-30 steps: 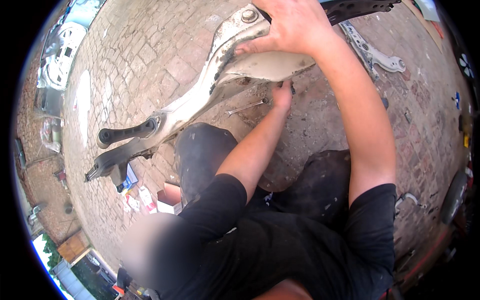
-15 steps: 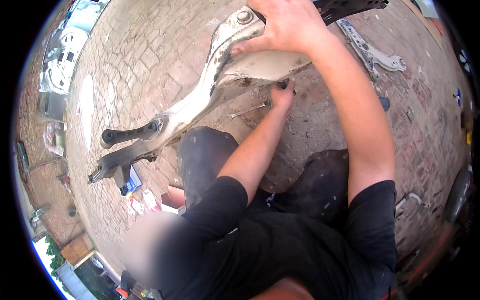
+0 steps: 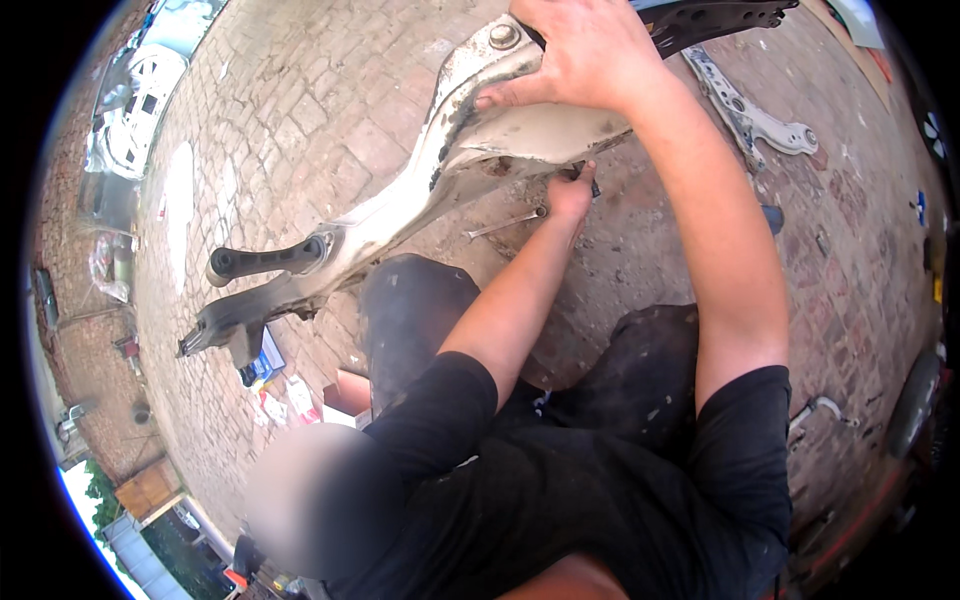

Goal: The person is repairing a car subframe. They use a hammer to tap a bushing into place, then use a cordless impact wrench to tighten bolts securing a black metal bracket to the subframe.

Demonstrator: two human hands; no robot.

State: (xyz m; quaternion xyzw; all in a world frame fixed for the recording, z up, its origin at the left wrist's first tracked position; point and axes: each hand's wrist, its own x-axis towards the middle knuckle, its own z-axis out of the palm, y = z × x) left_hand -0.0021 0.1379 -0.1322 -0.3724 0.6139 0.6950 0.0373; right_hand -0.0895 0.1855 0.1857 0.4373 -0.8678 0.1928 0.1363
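A large dirty silver-white car subframe (image 3: pixel 390 215) lies slanted before me, its far end raised toward the top of the view. A black link arm (image 3: pixel 265 260) is bolted near its lower left end. My right hand (image 3: pixel 595 55) grips the upper part from above, thumb lying along the pale metal beside a bolt head (image 3: pixel 503 36). Below the subframe's near edge, my left hand (image 3: pixel 570 193) is closed round a small dark object (image 3: pixel 594 184), mostly hidden by fingers and metal. A combination wrench (image 3: pixel 506 222) rests on the ground close to my left hand.
A silver control arm (image 3: pixel 765 118) lies on the paving at upper right, near a black perforated metal part (image 3: pixel 715 22). Beside my left knee are an open cardboard box (image 3: pixel 350 395) and a blue package (image 3: pixel 262 360). A white wheel cover (image 3: pixel 140 105) lies far left.
The whole view has shifted slightly, so the subframe and ground things appear a little further right. Both hands keep their places on the subframe and the dark object.
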